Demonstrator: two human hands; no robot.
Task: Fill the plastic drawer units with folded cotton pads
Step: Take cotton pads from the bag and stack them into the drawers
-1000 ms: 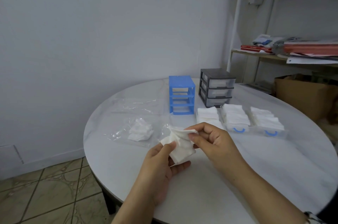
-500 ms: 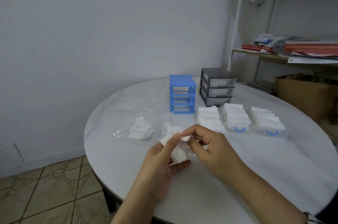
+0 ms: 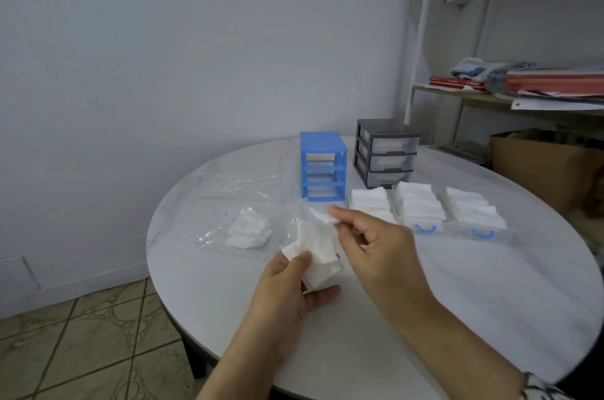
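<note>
Left hand: your left hand pinches the lower corner of a cotton pad between thumb and curled fingers.
Right hand: your right hand nips the pad's top edge with thumb and forefinger; the other fingers curl loosely.
Pad: held above the table, in front of the blue drawer unit.
Grey drawer unit: just right of the blue one.

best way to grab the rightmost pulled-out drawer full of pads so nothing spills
Grip the rightmost drawer by its two long clear side walls, coming down from above. It lies flat on the table with folded pads heaped above the rim. The blue handle at the near end would probably tip it.
</note>
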